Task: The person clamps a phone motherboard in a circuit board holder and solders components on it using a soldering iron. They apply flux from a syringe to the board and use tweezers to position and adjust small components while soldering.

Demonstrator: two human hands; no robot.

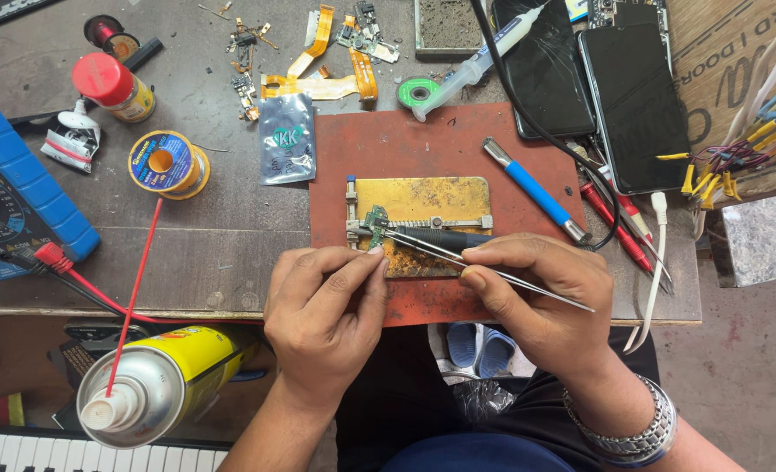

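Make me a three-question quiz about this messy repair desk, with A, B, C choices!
1. Where is the small green circuit board? A in the brass holder plate B on a phone C on the floor
2. What colour is the spray can straw? A blue B red C white
3. What is the right hand doing? A resting empty B holding tweezers C holding a phone

Answers: A, the holder's clamp grips it; B, a thin red tube; C is wrong, B, its fingers pinch the tweezers.
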